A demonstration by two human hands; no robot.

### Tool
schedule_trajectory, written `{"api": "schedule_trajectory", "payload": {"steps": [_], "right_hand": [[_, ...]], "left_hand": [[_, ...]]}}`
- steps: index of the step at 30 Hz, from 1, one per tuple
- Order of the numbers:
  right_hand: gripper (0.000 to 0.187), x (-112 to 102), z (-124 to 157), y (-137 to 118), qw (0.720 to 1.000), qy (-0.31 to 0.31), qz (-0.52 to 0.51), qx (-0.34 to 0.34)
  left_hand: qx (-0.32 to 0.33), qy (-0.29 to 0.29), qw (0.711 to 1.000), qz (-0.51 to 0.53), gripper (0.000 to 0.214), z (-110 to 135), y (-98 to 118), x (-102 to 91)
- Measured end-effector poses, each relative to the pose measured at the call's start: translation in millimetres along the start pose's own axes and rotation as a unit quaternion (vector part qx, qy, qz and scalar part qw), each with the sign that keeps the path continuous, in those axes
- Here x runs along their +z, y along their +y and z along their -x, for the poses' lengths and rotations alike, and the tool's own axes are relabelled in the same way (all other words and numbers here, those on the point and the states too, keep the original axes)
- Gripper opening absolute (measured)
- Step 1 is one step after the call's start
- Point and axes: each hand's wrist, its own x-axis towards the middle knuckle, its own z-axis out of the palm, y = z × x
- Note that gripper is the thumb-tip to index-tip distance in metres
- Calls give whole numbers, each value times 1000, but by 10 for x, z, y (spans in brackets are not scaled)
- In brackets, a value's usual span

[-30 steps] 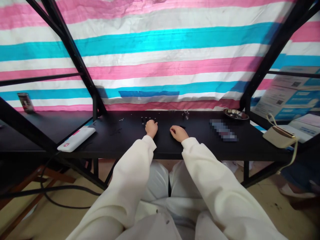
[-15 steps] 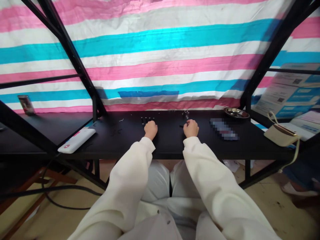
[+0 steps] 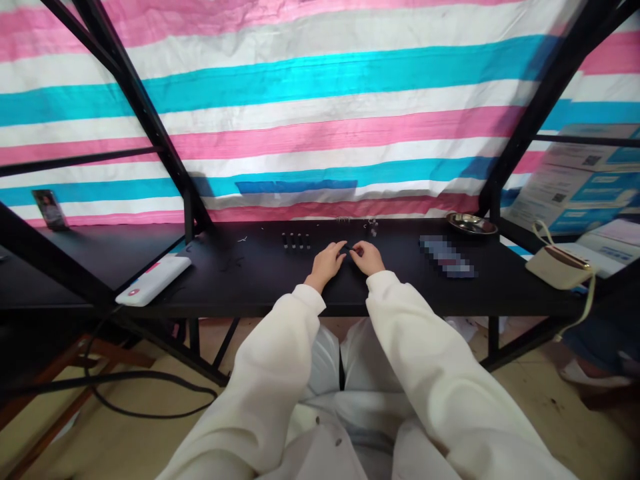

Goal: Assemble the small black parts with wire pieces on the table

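Observation:
My left hand and my right hand meet over the middle of the black table. Their fingertips are pinched together on a small dark part held between them; it is too small to name. A row of small black upright pieces stands just left of my left hand. A few tiny metal bits lie behind my right hand near the table's back edge.
A white power bank lies at the table's left end, a cable hanging below it. At the right are a blurred flat object, a metal dish and a beige pouch. Black frame struts stand either side.
My left hand has left the row of black pieces and moved right. My right hand came back left from near the metal bits. Both now meet on a small dark part.

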Motion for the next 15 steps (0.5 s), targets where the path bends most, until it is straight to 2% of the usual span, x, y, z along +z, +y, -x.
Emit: {"api": "schedule_trajectory", "payload": {"steps": [2,5,7,9,10,12,15], "right_hand": [[14,42,-4,-33,997,-11,-62,-39],[20,53,-32,-66,992,-2,-122,-45],[27,20,-73,-47,995,34,-96,1],[30,-29,-128,18,994,59,-14,87],[32,-52,-161,68,989,54,35,132],[40,-84,-234,184,978,-3,114,177],[49,-87,-362,340,962,-113,172,180]], "left_hand": [[-7,9,1000,-2,32,6,-22,6],[-18,34,999,15,23,-2,-85,38],[-22,58,997,48,19,-18,-142,68],[-33,88,992,87,17,-37,-200,95],[-41,101,989,105,16,-45,-225,106],[-50,119,983,130,16,-54,-261,119],[-46,124,980,149,16,-50,-270,122]]}}
